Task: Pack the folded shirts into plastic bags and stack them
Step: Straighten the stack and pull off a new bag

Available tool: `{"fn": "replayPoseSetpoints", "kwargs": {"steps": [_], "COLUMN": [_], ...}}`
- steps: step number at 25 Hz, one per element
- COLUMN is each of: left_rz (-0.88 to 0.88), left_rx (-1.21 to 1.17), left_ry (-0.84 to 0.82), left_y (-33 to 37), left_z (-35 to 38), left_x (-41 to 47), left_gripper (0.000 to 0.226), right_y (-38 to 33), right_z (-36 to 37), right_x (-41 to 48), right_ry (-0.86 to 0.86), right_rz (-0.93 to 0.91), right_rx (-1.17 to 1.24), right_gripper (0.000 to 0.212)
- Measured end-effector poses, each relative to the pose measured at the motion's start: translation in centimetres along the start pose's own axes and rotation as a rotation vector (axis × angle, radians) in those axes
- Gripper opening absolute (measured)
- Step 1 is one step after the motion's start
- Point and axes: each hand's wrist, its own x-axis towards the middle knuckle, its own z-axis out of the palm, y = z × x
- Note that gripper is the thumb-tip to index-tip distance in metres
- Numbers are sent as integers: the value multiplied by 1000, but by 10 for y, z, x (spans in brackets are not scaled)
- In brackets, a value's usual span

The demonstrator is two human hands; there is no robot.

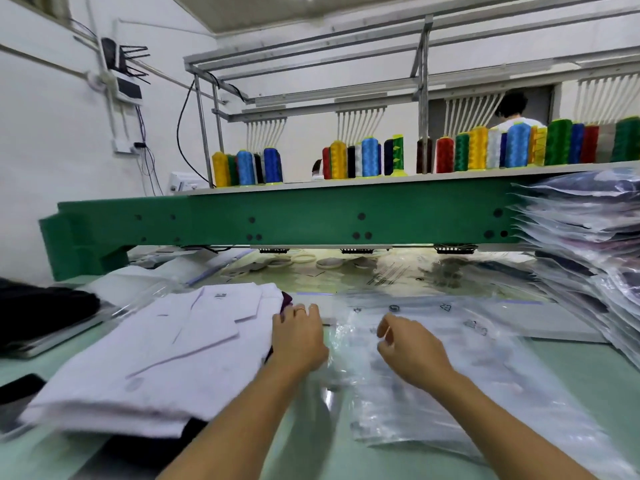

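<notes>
White folded cloth shirt (156,344): matt, soft-looking. Clear thin plastic bags (485,386): glossy, crinkled. Long green metal beam (311,216): smooth, painted, dull sheen.

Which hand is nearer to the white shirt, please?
Left. The left hand is at the right edge of the white shirt; whether it holds it is unclear. The right hand is apart, further right, over the clear bags.

Worn on the head, wide-angle, facing forward and down, close above left hand (298,337) and right hand (410,355) over the tabletop (311,452), green machine beam (311,216) beyond.
</notes>
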Motion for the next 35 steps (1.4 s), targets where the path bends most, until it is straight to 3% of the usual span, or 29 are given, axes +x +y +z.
{"fn": "replayPoseSetpoints", "kwargs": {"steps": [3, 5, 9, 14, 17, 19, 21, 23, 24, 25, 27, 29, 31, 33, 35], "left_rz": [-233, -296, -249, -357, -309, -269, -225, -117, -69, -68, -202, -358, -480, -553, -574], "left_rx": [143, 93, -187, -840, -1018, -1024, -1042, -1127, -1156, -1132, -935, -436, -210, -261, -319], "left_ry": [-201, -306, -226, -241, -147, -70, -45, -182, -304, -383, -304, -201, -292, -304, -297], "left_y": [-57, -85, -120, -167, -183, -183, -176, -170, -170, -177, -203, -240, -266, -281, -289], "left_z": [-13, -20, -48, -76, -87, -93, -99, -105, -106, -106, -97, -79, -63, -53, -53], "left_x": [-5, -9, -4, 4, 4, 5, 5, 2, 0, -1, 2, 0, -8, -12, -13], "left_gripper": [79, 84, 19, 21, 29, 28, 24, 17, 14, 19, 22, 28, 58, 76, 81], "right_y": [-62, -98, -155, -197, -213, -227, -241, -242, -236, -227, -210, -200, -197, -195, -189], "right_z": [19, 37, 66, 72, 69, 64, 58, 49, 44, 44, 52, 57, 59, 58, 60], "right_x": [11, 15, 15, 20, 28, 33, 37, 43, 47, 52, 55, 48, 43, 41, 42], "right_ry": [-185, -334, -452, -488, -597, -709, -740, -658, -564, -481, -493, -555, -503, -452, -453], "right_rz": [14, 43, 77, 146, 208, 215, 224, 235, 215, 215, 250, 384, 479, 483, 435], "right_rx": [400, 603, 808, 1077, 1282, 1450, 1693, 1859, 1800, 1680, 1464, 1453, 1429, 1465, 1564], "right_gripper": [12, 16, 22, 35, 46, 60, 60, 53, 45, 35, 15, 7, 9, 30, 82]}}
